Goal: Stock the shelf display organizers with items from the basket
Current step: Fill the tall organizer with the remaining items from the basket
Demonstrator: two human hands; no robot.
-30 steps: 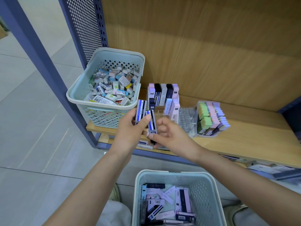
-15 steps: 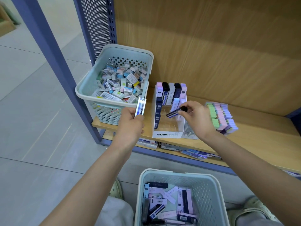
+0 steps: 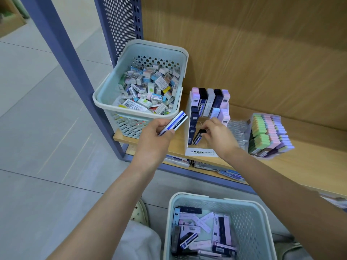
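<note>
A white display organizer [image 3: 201, 152] stands on the wooden shelf, with slim lead cases in black, white and lilac upright in its back rows. My right hand [image 3: 218, 136] pinches a black-capped blue and white case [image 3: 199, 136] and holds it tilted inside a front slot of the organizer. My left hand [image 3: 156, 138] grips another blue, white and black case [image 3: 175, 122], just left of the organizer. A pale blue basket [image 3: 249, 216] on the floor below holds several more cases lying loose.
A second pale blue basket [image 3: 131, 111] full of small boxed erasers sits on the shelf's left end, against the blue perforated upright [image 3: 120, 25]. A clear organizer [image 3: 268, 134] with green, pink and lilac items stands to the right. Flat packs lie under the shelf edge.
My right hand has moved down from the organizer's top into a front slot with its case. My left hand has tilted its case over to the right.
</note>
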